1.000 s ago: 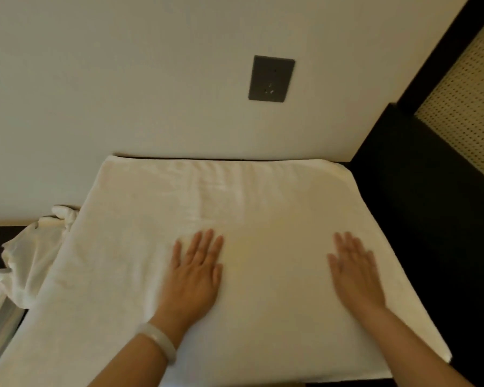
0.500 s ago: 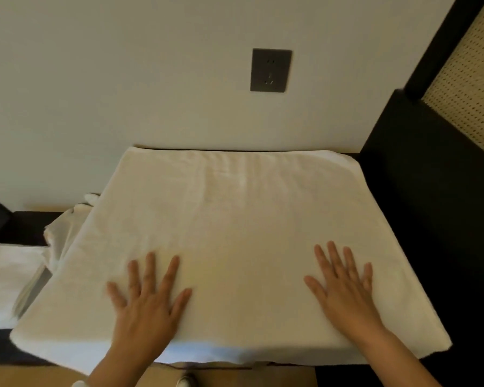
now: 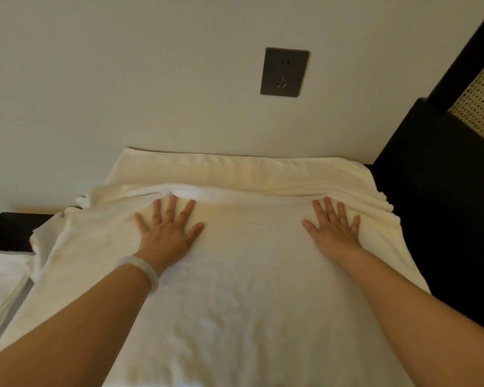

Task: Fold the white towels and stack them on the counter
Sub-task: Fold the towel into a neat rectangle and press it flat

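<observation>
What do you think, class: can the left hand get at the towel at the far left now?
Probably yes. The left hand lies flat on the big towel, holding nothing; the far-left towel lies on that same side, with only cloth between.

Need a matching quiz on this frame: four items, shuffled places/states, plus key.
1 left hand
2 right hand
3 wall socket
4 folded white stack

A above the towel's far edge
B flat on towel, bracelet on wrist
C flat on towel, bare wrist
D left of towel, at frame edge

Pairs: 1-B, 2-C, 3-A, 4-D
</observation>
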### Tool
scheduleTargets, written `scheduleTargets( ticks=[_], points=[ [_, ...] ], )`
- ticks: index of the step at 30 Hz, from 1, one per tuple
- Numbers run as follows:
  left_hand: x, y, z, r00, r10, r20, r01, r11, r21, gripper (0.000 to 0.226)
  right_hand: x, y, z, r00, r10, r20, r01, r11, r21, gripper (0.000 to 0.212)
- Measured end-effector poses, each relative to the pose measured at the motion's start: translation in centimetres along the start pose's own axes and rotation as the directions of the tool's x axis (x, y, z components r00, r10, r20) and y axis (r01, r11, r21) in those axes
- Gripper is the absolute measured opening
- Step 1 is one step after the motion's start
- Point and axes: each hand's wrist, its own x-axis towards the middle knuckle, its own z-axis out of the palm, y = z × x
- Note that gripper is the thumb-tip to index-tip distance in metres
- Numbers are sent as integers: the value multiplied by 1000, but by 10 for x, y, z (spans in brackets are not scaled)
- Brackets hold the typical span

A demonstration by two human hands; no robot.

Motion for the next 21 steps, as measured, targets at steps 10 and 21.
scheduleTargets(
  ticks=[10, 21],
  points=[
    [-81, 81, 35, 930, 344, -131, -338, 939, 66, 66, -83, -49, 57, 879, -374, -297, 377, 925, -49, 67],
    [-121, 86, 38, 966, 244, -87, -244, 970, 10, 71, -112, 54, 29, 961, 108, -253, -94, 993, 69, 75]
  ],
)
